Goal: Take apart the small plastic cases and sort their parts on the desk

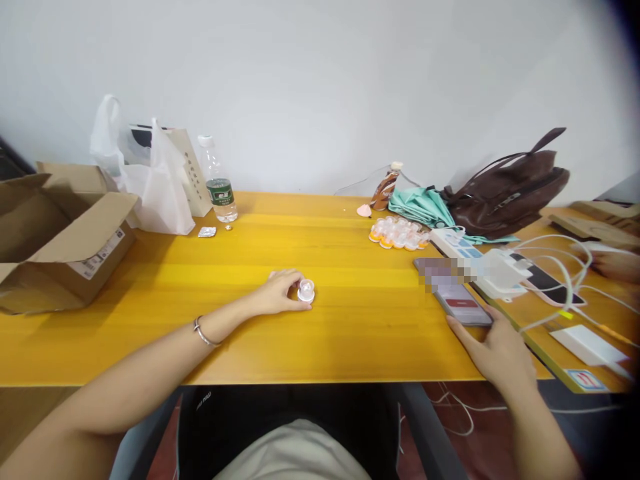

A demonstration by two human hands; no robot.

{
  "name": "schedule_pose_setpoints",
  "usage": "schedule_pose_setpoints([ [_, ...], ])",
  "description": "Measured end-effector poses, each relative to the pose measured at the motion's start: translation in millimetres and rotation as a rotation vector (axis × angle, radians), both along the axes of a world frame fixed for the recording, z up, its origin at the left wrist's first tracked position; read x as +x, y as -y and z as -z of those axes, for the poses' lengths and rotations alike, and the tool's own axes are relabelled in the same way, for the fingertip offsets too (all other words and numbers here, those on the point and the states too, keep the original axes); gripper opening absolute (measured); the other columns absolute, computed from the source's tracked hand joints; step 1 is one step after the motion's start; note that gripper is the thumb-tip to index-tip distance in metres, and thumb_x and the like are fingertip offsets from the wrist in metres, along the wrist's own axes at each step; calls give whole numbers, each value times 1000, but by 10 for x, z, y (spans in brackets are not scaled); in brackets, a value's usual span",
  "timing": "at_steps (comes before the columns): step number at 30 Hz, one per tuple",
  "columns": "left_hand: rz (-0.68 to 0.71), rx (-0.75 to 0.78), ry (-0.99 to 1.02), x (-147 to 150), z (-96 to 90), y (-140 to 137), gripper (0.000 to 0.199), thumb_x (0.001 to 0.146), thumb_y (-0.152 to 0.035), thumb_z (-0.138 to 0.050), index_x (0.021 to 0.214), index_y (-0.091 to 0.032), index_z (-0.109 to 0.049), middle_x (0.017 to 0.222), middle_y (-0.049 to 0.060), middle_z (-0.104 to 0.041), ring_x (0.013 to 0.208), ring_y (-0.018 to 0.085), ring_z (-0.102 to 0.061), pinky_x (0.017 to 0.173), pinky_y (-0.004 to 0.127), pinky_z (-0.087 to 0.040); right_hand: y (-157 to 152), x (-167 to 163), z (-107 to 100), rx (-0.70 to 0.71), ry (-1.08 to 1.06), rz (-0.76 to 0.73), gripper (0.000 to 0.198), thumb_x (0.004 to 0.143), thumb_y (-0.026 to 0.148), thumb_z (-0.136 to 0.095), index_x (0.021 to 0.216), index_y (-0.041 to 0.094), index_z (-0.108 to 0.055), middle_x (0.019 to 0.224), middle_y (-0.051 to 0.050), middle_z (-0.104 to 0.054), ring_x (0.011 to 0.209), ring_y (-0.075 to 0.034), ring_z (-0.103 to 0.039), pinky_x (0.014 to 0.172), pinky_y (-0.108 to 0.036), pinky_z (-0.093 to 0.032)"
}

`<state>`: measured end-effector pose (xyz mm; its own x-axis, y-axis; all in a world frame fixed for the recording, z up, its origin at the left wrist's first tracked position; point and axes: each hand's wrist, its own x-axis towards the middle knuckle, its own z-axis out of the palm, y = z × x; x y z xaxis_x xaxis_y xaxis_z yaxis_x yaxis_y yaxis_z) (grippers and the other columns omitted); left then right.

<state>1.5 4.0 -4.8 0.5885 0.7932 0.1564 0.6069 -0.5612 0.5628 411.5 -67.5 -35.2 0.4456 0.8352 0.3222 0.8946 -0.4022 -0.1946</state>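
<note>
My left hand [280, 292] rests on the yellow wooden table with its thumb and fingers closed around a small clear plastic cup with a domed top [306, 291]. What the cup contains is too small to make out. At the right, my right hand [503, 350] grips the lower end of a smartphone [457, 300], thumb near one corner and fingers at the other. The phone lies on the table, screen up and lit, part of it blurred out. Beyond it sits a cluster of several similar clear cups with orange and white parts [399, 233].
An open cardboard box [95, 247], a white plastic bag [155, 190] and a water bottle [220, 190] stand left. At the back right are a brown bottle [385, 189], a teal folded cloth [420, 207] and a brown bag [510, 193]. A power strip [467, 250] with tangled cables lies right.
</note>
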Motion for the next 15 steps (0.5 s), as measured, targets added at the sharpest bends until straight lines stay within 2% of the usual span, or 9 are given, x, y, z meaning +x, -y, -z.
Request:
schedule_pose_setpoints([
  [6,-2,-5,-6,8,2,-5,37,69,-49,-63,89,-20,-54,88,1,-57,85,18,-51,78,31,-30,-12,18,-1,-55,-30,-1,89,71,70,-38,130,4,-38,118,-27,-53,105,-39,-53,86,-44,-44],
  [9,-5,-3,-5,13,7,-7,37,68,-49,-63,87,-19,-54,88,1,-57,84,18,-51,77,31,-30,-7,-95,-55,135,49,-52,81,73,62,-44,127,1,-39,119,-30,-50,112,-40,-47,92,-47,-39],
  [11,-6,1,0,18,7,-2,36,68,-49,-63,86,-19,-54,87,1,-57,83,18,-51,76,31,-30,-16,-302,-135,314,81,-172,70,76,55,-46,125,5,-41,119,-29,-48,116,-38,-43,95,-48,-36],
  [12,-9,5,4,21,7,2,36,68,-49,-64,86,-19,-54,87,1,-57,83,18,-51,76,31,-30,-33,-450,-186,350,46,-285,63,77,52,-48,122,9,-43,114,-26,-52,111,-35,-48,91,-47,-39],
  [15,-28,22,16,32,13,11,37,68,-50,-64,85,-18,-54,86,1,-57,81,18,-51,75,31,-31,-157,-1031,-356,265,-149,-640,42,80,48,-48,110,19,-48,95,-13,-59,85,-25,-58,75,-39,-46],
])
